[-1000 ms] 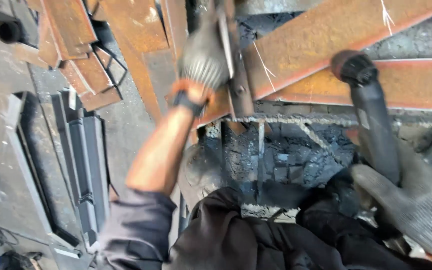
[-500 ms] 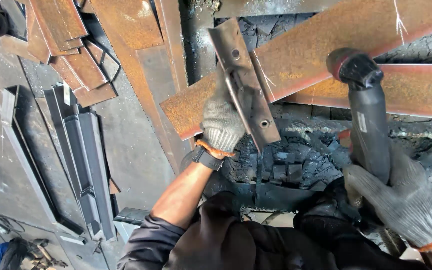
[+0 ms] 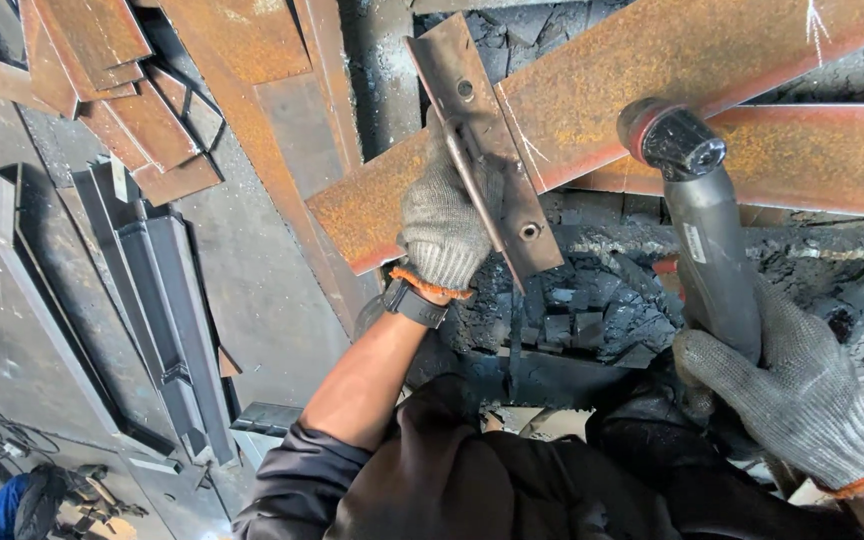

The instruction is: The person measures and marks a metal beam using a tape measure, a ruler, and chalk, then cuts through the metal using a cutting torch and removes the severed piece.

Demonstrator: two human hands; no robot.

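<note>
We are clamping our left hand on the angle bracket, laying it against the rusty bar; our right hand is gripping the torch, its work not yet begun.

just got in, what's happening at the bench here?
A person in grey knit gloves works over rusty steel. The left hand grips a short rusty angle bracket with two holes, holding it against a long rusty flat steel bar. The right hand holds a grey cylindrical torch-like tool, its dark tip beside the bar. Dark angle sections lie on the floor to the left.
</note>
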